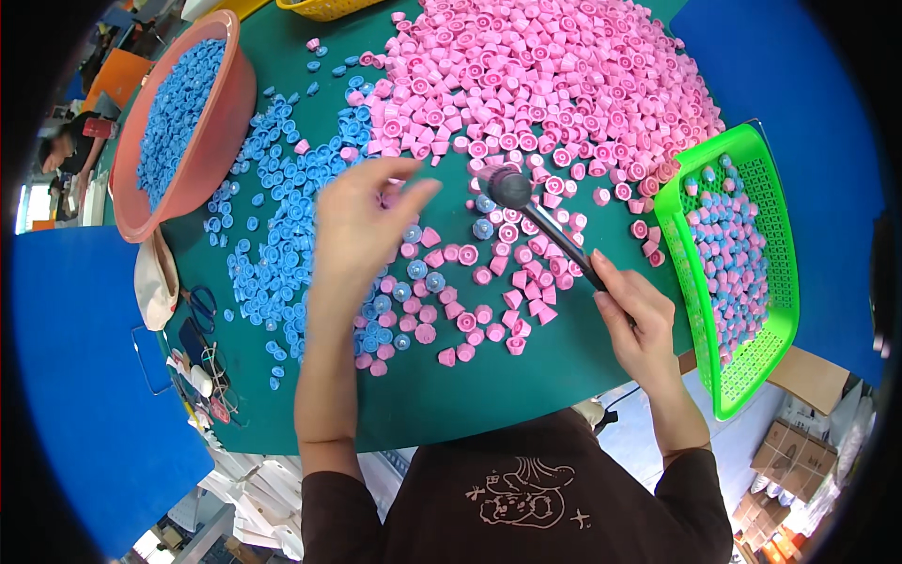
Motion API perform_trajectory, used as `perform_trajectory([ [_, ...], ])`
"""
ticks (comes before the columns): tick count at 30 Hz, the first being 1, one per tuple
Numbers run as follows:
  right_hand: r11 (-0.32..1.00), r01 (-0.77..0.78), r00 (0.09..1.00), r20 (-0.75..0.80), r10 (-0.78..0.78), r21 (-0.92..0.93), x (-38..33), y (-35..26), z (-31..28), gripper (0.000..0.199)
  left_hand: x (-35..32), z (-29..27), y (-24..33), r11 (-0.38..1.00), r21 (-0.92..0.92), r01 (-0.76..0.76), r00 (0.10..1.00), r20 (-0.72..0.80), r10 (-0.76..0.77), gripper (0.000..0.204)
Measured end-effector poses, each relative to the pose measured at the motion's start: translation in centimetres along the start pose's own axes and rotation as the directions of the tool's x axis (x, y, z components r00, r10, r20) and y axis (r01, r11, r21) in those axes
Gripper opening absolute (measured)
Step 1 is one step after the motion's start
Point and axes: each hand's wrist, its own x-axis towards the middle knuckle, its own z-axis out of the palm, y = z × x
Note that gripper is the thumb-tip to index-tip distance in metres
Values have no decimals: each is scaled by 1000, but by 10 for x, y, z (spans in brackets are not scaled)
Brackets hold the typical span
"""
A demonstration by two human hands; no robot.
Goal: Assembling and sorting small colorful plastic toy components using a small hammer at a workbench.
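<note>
Bare green table top (489, 395) runs along the near edge, offering open passage between the 2 forearms. The far edge is blocked by a dense heap of pink plastic caps (554, 75). A scatter of small blue plastic discs (272, 216) covers the left half. The salmon round plastic basin (221, 141) closes the far-left corner; the bright green perforated plastic basket (700, 291) overhangs the right edge. Scissors and small tools (202, 362) line the left edge.

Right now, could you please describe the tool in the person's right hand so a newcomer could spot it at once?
Start at the green table, then find the right hand beside the green basket. From its grip a small black mallet slants up-left over the pink caps. Its dark, rounded head is the only black thing among them.
</note>
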Motion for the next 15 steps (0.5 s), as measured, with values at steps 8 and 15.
perform_trajectory([
  [8, 998, -56, 998, 30, 55, 40, 3, 12, 5, 42, -6, -102, -76, 991, 42, 130, 931, -348, -107, 23],
  [15, 923, -253, 966, 25, 257, 291, 1, 26, 3, 44, 17, -111, -131, 903, 392, 175, 971, -218, -94, 18],
])
